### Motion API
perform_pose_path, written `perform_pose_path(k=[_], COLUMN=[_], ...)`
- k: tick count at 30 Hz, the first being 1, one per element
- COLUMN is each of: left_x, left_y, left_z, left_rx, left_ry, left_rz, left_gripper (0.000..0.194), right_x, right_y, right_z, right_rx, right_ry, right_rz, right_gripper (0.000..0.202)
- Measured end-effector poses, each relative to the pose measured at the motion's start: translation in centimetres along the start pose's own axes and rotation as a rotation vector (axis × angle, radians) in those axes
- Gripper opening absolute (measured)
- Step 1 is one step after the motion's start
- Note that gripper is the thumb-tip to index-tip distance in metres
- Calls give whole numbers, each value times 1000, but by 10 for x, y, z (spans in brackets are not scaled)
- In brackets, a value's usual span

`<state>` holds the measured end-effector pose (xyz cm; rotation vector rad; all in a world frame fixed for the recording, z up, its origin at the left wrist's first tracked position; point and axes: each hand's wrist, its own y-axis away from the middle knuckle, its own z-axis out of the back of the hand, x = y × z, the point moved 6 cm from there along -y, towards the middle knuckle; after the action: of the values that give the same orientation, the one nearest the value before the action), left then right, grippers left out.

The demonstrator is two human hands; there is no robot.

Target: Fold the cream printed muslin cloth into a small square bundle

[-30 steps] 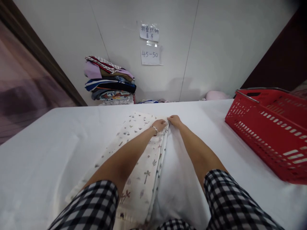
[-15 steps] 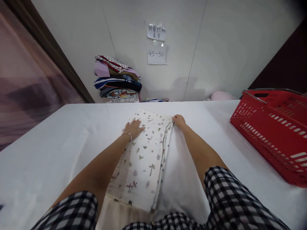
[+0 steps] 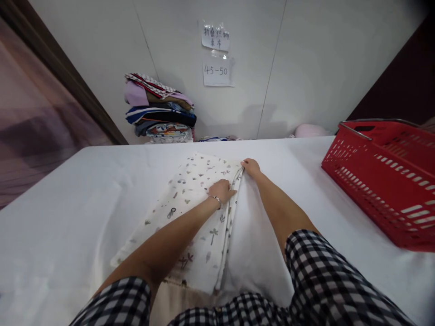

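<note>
A wide white surface (image 3: 306,181) is spread across the scene. A red basket (image 3: 384,176) is set at its right side. In the middle, a pale printed cloth (image 3: 185,188) is laid, its layers bunched along the right edge. Folded fabrics (image 3: 159,108) are piled beyond the far edge, to the left. The cloth's far right corner is pinched by the right hand (image 3: 250,166). The left hand (image 3: 220,190) is rested on the cloth near that edge; whether any fabric is gripped by it cannot quite be told. Behind it, a thin bracelet (image 3: 216,199) is worn.
</note>
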<state>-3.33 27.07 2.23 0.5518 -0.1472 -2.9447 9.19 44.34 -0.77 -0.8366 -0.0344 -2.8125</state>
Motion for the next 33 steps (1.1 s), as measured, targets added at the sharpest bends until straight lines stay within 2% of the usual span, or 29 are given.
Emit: perform_pose_path(k=[6,10,12,20,25,30,33], left_x=[0,-6,-7,-8,-11,-10,-6], left_y=[0,-1,-1,6,9,8,7], left_z=[5,11,12,-5,-8,-14,-14], left_rx=[148,118,83,49,12,23,55], left_ry=[-36,-115,-86,-42,89,113,187], left_rz=[116,91,46,-51,-38,-59,-48], left_gripper=[19,17,17,14,11,9,18], right_x=[-1,-1,-2,0,2,2,3], right_y=[1,0,0,1,1,2,2], right_z=[0,-1,-1,1,1,2,3], right_rx=[10,7,5,12,15,12,14], right_ry=[-22,-34,-37,-32,-27,-24,-25], right_rz=[-1,4,8,3,10,0,-3], right_gripper=[27,27,26,25,25,26,26])
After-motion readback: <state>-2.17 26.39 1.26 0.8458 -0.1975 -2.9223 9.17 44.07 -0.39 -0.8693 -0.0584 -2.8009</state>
